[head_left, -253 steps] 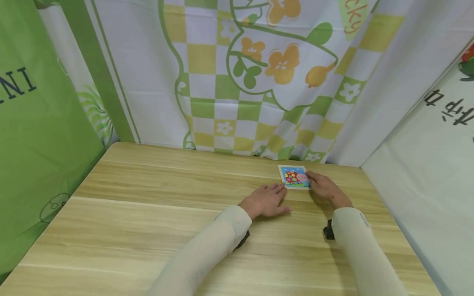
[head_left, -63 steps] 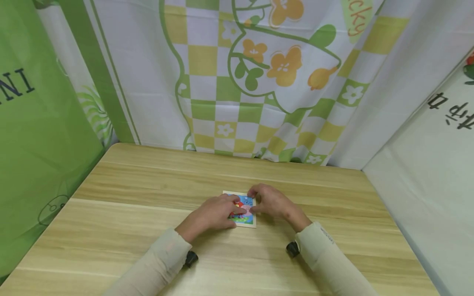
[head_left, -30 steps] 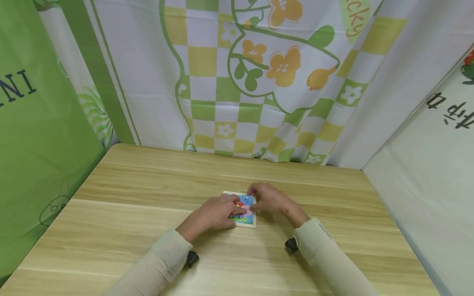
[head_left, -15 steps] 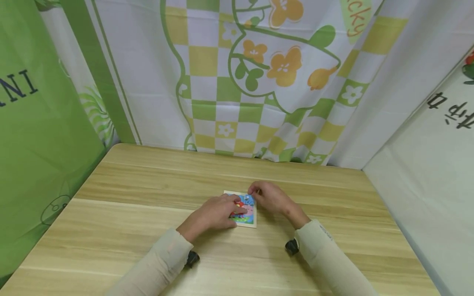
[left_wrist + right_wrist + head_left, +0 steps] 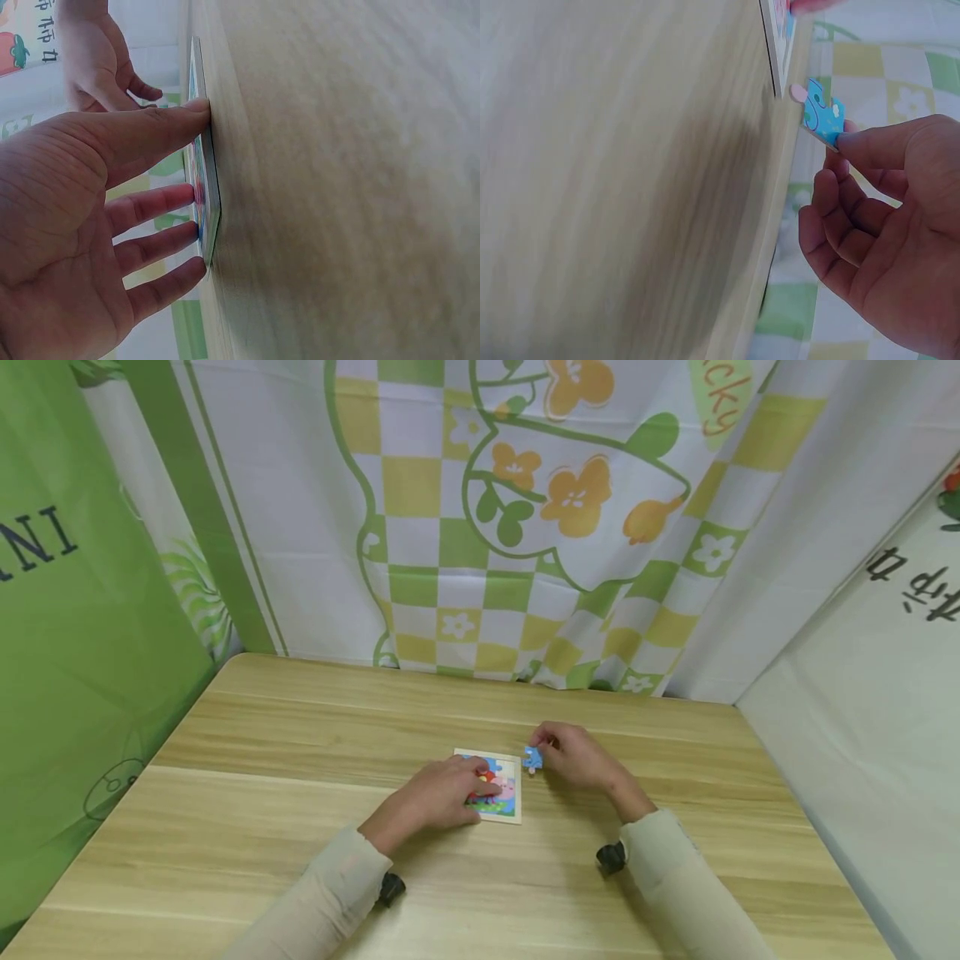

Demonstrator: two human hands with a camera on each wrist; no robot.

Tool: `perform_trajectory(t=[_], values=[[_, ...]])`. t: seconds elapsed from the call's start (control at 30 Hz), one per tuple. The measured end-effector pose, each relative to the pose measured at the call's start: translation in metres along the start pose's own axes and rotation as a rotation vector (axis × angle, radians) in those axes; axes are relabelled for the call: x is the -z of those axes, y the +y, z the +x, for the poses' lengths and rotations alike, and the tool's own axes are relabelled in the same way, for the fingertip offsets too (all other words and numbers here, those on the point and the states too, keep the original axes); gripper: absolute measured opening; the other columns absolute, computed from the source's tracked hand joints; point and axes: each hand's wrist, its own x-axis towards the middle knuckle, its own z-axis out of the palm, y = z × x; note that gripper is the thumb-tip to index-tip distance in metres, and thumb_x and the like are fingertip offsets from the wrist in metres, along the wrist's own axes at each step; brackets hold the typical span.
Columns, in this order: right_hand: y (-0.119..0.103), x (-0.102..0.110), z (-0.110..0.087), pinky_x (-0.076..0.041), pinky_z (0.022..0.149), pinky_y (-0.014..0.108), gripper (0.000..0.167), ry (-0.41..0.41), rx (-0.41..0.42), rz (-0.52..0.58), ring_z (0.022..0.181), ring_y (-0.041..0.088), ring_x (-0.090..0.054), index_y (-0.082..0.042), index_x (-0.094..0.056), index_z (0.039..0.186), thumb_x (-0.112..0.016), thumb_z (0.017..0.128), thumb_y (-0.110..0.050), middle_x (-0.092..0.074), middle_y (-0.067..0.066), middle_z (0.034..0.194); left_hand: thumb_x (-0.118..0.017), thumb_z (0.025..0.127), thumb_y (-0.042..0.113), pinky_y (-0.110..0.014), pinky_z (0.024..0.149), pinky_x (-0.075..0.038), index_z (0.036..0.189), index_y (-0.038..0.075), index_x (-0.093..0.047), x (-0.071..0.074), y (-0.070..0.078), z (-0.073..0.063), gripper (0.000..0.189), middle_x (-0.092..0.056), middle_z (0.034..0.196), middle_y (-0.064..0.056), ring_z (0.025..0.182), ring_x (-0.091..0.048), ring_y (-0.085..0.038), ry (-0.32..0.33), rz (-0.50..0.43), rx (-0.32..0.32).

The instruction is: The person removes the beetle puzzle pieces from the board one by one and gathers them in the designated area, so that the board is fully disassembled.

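Pinching blue puzzle piece (image 5: 825, 117) | right hand (image 5: 583, 760) | pink tab (image 5: 799, 93) downward

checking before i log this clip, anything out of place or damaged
Only the puzzle: its far right corner is bare, so it looks incomplete, while the right hand holds a blue piece beside it. Nothing looks damaged, though the left hand covers part.

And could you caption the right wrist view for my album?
A right hand pinches a blue puzzle piece near the corner of a framed puzzle on a wood-grain table.
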Motion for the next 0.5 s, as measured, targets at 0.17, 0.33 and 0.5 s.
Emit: perform_trajectory(t=[0.17, 0.33, 0.5], values=[[0.009, 0.014, -0.01, -0.048, 0.074, 0.037, 0.017, -0.026, -0.045, -0.019, 0.082, 0.017, -0.055, -0.006, -0.069, 0.104, -0.053, 0.104, -0.001, -0.067, 0.004, 0.095, -0.079, 0.092, 0.022, -0.048, 0.109, -0.043, 0.139, 0.022, -0.068, 0.0, 0.001, -0.001, 0.049, -0.055, 0.145, -0.008, 0.131, -0.052, -0.028, 0.007, -0.003, -0.008], [0.02, 0.027, -0.018, -0.048, 0.075, 0.039, 0.018, -0.025, -0.077, -0.044, 0.082, 0.019, -0.055, -0.006, -0.069, 0.101, -0.052, 0.103, 0.0, -0.067, 0.005, 0.095, -0.079, 0.092, 0.022, -0.048, 0.113, -0.039, 0.14, 0.022, -0.068, 0.001, 0.002, -0.001, 0.049, -0.054, 0.146, -0.008, 0.132, -0.052, -0.029, 0.003, 0.004, -0.002], [0.03, 0.036, -0.021, -0.049, 0.077, 0.041, 0.016, -0.035, -0.097, -0.075, 0.086, 0.02, -0.059, -0.007, -0.069, 0.101, -0.054, 0.103, -0.001, -0.068, 0.005, 0.097, -0.079, 0.092, 0.023, -0.048, 0.11, -0.042, 0.14, 0.022, -0.067, 0.001, 0.003, -0.002, 0.049, -0.053, 0.147, -0.008, 0.132, -0.052, -0.029, -0.003, 0.008, 0.013]])
